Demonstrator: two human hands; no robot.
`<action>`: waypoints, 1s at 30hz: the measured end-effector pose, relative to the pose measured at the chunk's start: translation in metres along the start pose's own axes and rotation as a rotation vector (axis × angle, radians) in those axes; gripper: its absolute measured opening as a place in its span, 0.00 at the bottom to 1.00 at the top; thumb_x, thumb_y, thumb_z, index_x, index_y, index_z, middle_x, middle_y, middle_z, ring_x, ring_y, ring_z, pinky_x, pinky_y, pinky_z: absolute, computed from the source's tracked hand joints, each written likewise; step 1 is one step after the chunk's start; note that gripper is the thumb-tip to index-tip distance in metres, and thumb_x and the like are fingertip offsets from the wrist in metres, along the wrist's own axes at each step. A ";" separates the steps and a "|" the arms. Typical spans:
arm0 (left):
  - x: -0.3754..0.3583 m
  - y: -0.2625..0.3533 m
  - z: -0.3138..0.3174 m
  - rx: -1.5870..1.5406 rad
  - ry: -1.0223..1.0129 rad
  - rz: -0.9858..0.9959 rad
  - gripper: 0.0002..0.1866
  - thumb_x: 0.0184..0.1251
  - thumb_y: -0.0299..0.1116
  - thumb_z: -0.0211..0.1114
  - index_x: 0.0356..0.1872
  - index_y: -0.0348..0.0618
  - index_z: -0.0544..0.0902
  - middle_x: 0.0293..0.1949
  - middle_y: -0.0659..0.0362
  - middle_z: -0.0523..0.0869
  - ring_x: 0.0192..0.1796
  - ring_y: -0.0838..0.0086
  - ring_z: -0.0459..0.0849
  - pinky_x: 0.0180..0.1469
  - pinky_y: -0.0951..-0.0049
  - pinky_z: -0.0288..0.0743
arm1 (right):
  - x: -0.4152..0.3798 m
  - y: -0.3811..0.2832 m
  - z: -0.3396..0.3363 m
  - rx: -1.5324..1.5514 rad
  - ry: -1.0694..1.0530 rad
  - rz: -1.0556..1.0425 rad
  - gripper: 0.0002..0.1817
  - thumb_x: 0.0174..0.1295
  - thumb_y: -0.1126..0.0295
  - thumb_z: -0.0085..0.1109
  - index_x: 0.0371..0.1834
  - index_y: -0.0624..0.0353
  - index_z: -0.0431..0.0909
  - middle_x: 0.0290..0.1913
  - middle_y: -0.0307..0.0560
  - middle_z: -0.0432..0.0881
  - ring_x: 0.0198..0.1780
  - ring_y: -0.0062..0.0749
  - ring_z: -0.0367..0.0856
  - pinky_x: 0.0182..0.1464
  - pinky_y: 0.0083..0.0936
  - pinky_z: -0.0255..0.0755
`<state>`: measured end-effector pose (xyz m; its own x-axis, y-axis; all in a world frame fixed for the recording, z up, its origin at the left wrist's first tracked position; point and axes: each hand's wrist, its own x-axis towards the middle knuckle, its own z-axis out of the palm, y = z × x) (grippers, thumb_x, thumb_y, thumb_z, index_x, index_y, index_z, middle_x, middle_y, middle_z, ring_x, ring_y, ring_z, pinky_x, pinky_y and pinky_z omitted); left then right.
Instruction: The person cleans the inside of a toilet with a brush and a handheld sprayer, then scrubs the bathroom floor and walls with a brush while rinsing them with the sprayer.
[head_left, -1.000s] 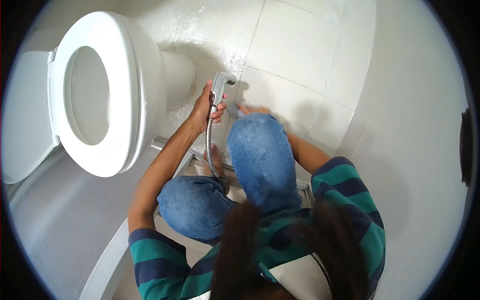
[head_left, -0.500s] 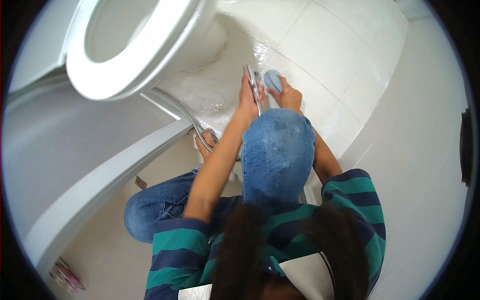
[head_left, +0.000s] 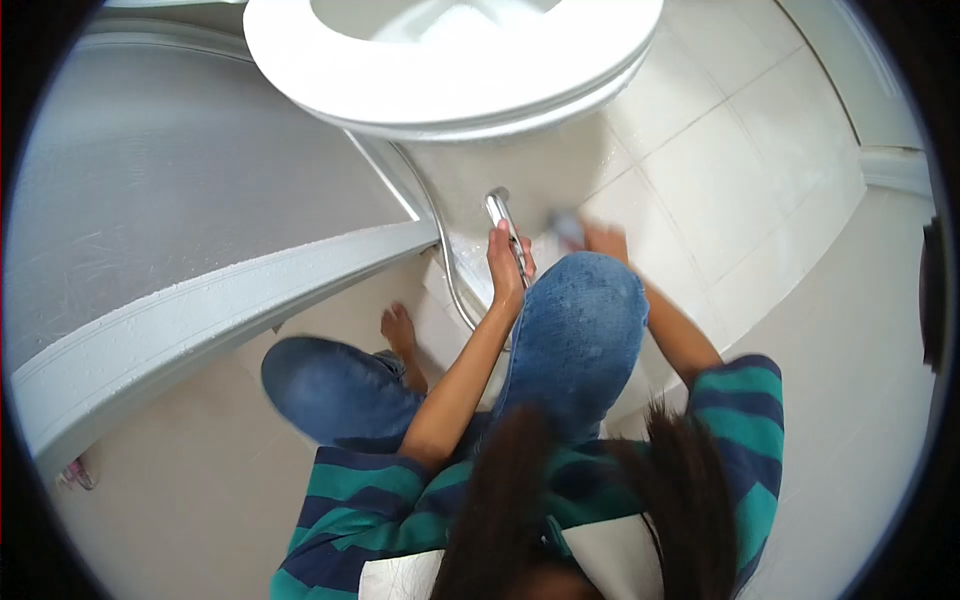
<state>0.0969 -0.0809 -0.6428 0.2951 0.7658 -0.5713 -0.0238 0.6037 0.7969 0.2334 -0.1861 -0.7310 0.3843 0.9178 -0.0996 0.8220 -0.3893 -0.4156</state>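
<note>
My left hand [head_left: 508,265] is wrapped round the handle of a chrome hand shower [head_left: 496,207], whose head points forward over the floor below the toilet. To its right, my right hand [head_left: 606,242] grips a grey-blue scrub brush [head_left: 567,226]. Motion smears the brush and the fingers, and the brush's underside is hidden, though it is low over the pale floor tiles [head_left: 690,190]. A metal hose [head_left: 441,225] runs down left of the hand shower. My raised denim knee [head_left: 580,330] stands between my forearms.
A white toilet [head_left: 450,105] with its seat ring down stands just ahead. A raised white frame [head_left: 230,280] with a grey panel [head_left: 190,170] borders the left. My bare foot [head_left: 397,328] is by the frame's end. A small pink item [head_left: 78,473] lies far left. A pale wall closes the right.
My view has turned, so the toilet has shifted from upper left to top centre. The brush is now blurred by motion. Both hands keep their holds.
</note>
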 end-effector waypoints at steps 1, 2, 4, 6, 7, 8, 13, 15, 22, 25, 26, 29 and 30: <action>-0.002 0.008 -0.003 -0.068 0.016 -0.042 0.21 0.65 0.54 0.49 0.36 0.42 0.68 0.15 0.62 0.69 0.09 0.81 0.63 0.10 0.82 0.55 | 0.045 -0.006 -0.006 0.226 0.155 0.208 0.30 0.51 0.53 0.58 0.56 0.56 0.66 0.28 0.54 0.81 0.27 0.47 0.80 0.28 0.40 0.70; -0.001 0.016 -0.006 -0.119 0.031 -0.063 0.22 0.65 0.54 0.48 0.36 0.42 0.68 0.14 0.62 0.69 0.08 0.80 0.63 0.09 0.81 0.55 | 0.083 -0.016 -0.001 0.270 0.441 0.295 0.31 0.48 0.54 0.62 0.54 0.55 0.66 0.25 0.53 0.80 0.24 0.46 0.80 0.24 0.38 0.70; 0.016 0.016 -0.024 -0.171 -0.005 -0.070 0.24 0.65 0.57 0.46 0.36 0.43 0.68 0.14 0.61 0.69 0.07 0.79 0.61 0.09 0.80 0.55 | 0.114 -0.053 0.034 0.217 0.297 0.228 0.28 0.50 0.49 0.59 0.52 0.52 0.69 0.24 0.53 0.80 0.25 0.49 0.79 0.26 0.39 0.71; 0.023 0.027 -0.037 -0.159 -0.020 -0.124 0.27 0.63 0.61 0.44 0.35 0.42 0.68 0.13 0.62 0.68 0.07 0.80 0.59 0.09 0.79 0.53 | 0.085 -0.103 0.046 0.207 -0.007 -0.032 0.21 0.51 0.57 0.58 0.48 0.51 0.72 0.33 0.56 0.81 0.33 0.49 0.81 0.33 0.41 0.73; 0.028 0.036 -0.041 -0.096 -0.093 -0.160 0.28 0.63 0.61 0.44 0.35 0.42 0.68 0.13 0.62 0.67 0.07 0.80 0.59 0.09 0.79 0.52 | 0.070 -0.106 0.078 0.188 0.303 -0.207 0.19 0.51 0.58 0.58 0.46 0.52 0.73 0.38 0.55 0.80 0.34 0.48 0.80 0.35 0.40 0.74; 0.031 0.046 -0.044 -0.020 -0.161 -0.203 0.29 0.62 0.62 0.43 0.35 0.42 0.68 0.13 0.63 0.67 0.07 0.80 0.59 0.10 0.79 0.52 | 0.062 -0.095 0.076 0.286 0.440 -0.243 0.20 0.51 0.57 0.58 0.46 0.52 0.74 0.36 0.53 0.81 0.33 0.47 0.81 0.35 0.39 0.74; 0.029 0.075 -0.033 0.321 -0.410 -0.350 0.31 0.63 0.63 0.40 0.38 0.41 0.69 0.15 0.63 0.67 0.09 0.83 0.58 0.10 0.78 0.51 | -0.019 0.095 -0.019 0.250 0.545 1.035 0.35 0.48 0.35 0.52 0.38 0.62 0.71 0.18 0.53 0.78 0.21 0.45 0.78 0.24 0.39 0.70; 0.029 0.079 -0.020 0.354 -0.500 -0.308 0.31 0.64 0.63 0.39 0.39 0.40 0.70 0.15 0.63 0.68 0.09 0.83 0.58 0.12 0.79 0.52 | -0.082 0.086 -0.002 0.189 0.653 1.137 0.38 0.49 0.36 0.52 0.46 0.62 0.69 0.18 0.53 0.78 0.22 0.45 0.78 0.24 0.40 0.70; -0.031 0.086 -0.002 0.181 -0.607 -0.244 0.32 0.63 0.62 0.42 0.41 0.38 0.72 0.18 0.62 0.66 0.10 0.83 0.57 0.15 0.79 0.53 | -0.323 -0.047 0.060 0.144 0.560 0.739 0.36 0.48 0.38 0.56 0.53 0.55 0.72 0.17 0.52 0.77 0.20 0.46 0.78 0.22 0.38 0.70; -0.017 0.099 0.000 0.122 -0.655 -0.338 0.32 0.63 0.61 0.43 0.42 0.36 0.71 0.19 0.62 0.66 0.10 0.83 0.57 0.15 0.80 0.52 | -0.353 0.022 0.012 0.001 0.543 1.548 0.37 0.48 0.37 0.55 0.52 0.56 0.72 0.16 0.49 0.76 0.20 0.40 0.79 0.22 0.37 0.70; -0.008 0.098 -0.011 0.121 -0.674 -0.337 0.32 0.63 0.61 0.43 0.44 0.36 0.70 0.19 0.62 0.66 0.10 0.83 0.57 0.15 0.81 0.52 | -0.354 -0.002 0.019 0.110 0.443 1.502 0.37 0.48 0.36 0.55 0.51 0.56 0.72 0.18 0.49 0.77 0.21 0.40 0.79 0.22 0.36 0.70; -0.001 0.097 -0.024 0.099 -0.675 -0.343 0.32 0.64 0.61 0.42 0.43 0.36 0.70 0.19 0.62 0.66 0.10 0.83 0.56 0.14 0.81 0.52 | -0.321 -0.079 0.067 0.317 0.392 0.924 0.36 0.47 0.38 0.58 0.52 0.53 0.71 0.26 0.51 0.81 0.23 0.39 0.80 0.24 0.33 0.72; -0.005 0.100 -0.024 0.149 -0.685 -0.321 0.32 0.65 0.60 0.41 0.43 0.36 0.70 0.18 0.62 0.66 0.10 0.83 0.56 0.14 0.81 0.51 | -0.287 -0.101 0.067 0.278 0.480 0.522 0.32 0.46 0.44 0.62 0.52 0.50 0.72 0.33 0.49 0.82 0.26 0.41 0.81 0.26 0.30 0.73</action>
<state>0.0704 -0.0191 -0.5644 0.7927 0.2205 -0.5683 0.2773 0.6998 0.6584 0.0118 -0.4052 -0.7213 0.8872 0.4604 0.0318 0.3714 -0.6715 -0.6412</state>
